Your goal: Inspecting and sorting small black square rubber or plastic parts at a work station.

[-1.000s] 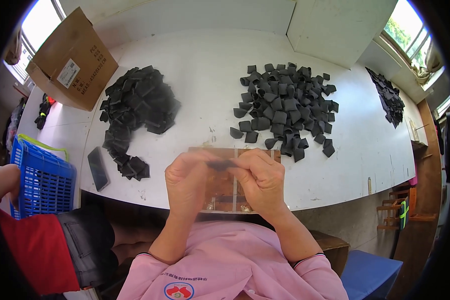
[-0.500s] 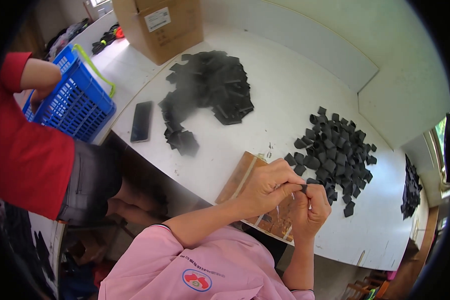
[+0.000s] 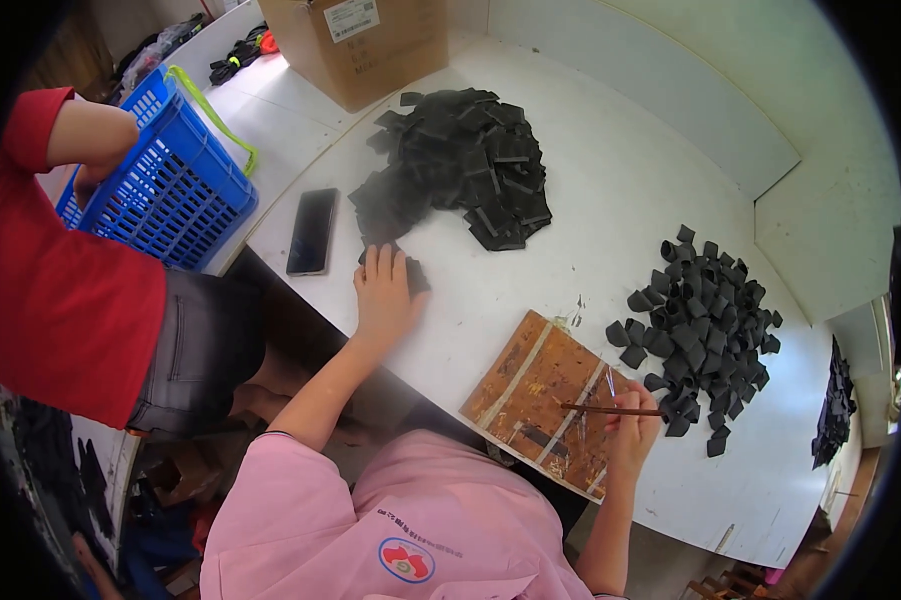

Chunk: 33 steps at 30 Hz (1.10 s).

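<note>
My left hand (image 3: 384, 300) lies on the near end of a heap of flat black fabric pieces (image 3: 470, 160), its fingers stretched over a few loose ones. Between the fingers of my right hand (image 3: 630, 430) is a thin brown stick (image 3: 610, 409), held nearly level. A slim pale, shiny tool shows by the same fingers, too small to name. Under that hand is a stained wooden board (image 3: 515, 385) with tape strips across it. To the right sits a second heap, made of small black folded loops (image 3: 705, 330).
A phone (image 3: 312, 232) lies left of my left hand. Behind it stand a cardboard box (image 3: 390, 55) and a blue plastic basket (image 3: 175, 190). A person in a red shirt (image 3: 80, 310) reaches into the basket. White panels (image 3: 650, 90) border the table.
My hands, together over the board around a small black piece, have parted. The left has gone left to the flat pieces; the right now shows the brown stick. The whole view has shifted slightly.
</note>
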Available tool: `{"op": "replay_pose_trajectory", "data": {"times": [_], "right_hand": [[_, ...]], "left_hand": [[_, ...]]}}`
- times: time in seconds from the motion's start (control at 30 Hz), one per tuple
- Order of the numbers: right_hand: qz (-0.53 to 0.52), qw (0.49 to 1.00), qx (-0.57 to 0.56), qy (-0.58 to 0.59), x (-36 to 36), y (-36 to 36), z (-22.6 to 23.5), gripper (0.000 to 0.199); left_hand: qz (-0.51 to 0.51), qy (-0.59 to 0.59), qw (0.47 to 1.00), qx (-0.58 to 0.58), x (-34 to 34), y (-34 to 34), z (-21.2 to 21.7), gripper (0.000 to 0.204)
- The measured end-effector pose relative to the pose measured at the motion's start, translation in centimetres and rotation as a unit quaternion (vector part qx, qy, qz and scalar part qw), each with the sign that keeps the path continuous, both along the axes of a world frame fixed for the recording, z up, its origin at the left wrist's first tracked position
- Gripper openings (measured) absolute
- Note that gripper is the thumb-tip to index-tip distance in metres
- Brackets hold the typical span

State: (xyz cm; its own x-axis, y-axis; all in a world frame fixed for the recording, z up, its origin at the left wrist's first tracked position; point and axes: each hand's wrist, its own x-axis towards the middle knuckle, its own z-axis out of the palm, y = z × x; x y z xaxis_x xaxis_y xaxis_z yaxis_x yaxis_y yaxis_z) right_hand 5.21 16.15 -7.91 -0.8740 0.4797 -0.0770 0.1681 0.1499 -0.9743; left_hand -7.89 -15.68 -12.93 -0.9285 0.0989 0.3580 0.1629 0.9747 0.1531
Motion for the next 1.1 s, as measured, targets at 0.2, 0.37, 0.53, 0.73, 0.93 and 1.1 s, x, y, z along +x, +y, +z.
{"op": "replay_pose_trajectory", "data": {"times": [0.2, 0.37, 0.53, 0.73, 0.93, 1.1], "right_hand": [[0.009, 0.976, 0.219, -0.020, 0.9, -0.9, -4.4, 0.020], [0.034, 0.897, 0.437, 0.055, 1.0, -1.6, -5.0, 0.012], [0.031, 0.920, 0.387, 0.045, 1.1, -1.3, -5.0, 0.009], [0.015, 0.925, 0.378, 0.039, 1.0, -1.5, -4.7, 0.007], [0.007, 0.933, 0.354, 0.058, 0.9, -1.2, -4.7, 0.007], [-0.002, 0.933, 0.353, 0.069, 1.0, -1.1, -4.7, 0.006]], "left_hand": [[0.036, 0.069, 0.996, 0.033, -1.6, -1.2, -2.9, 0.042], [0.033, 0.066, 0.996, 0.043, -3.3, -2.8, -2.4, 0.033], [-0.015, 0.064, 0.942, 0.330, -1.5, 0.1, -1.2, 0.034], [-0.132, -0.020, 0.891, 0.435, 4.6, 11.5, 1.5, 0.032], [-0.221, -0.067, 0.949, 0.216, 7.7, 13.8, 1.5, 0.056], [-0.153, -0.003, 0.947, 0.281, 4.4, 11.8, 1.8, 0.037]]}}
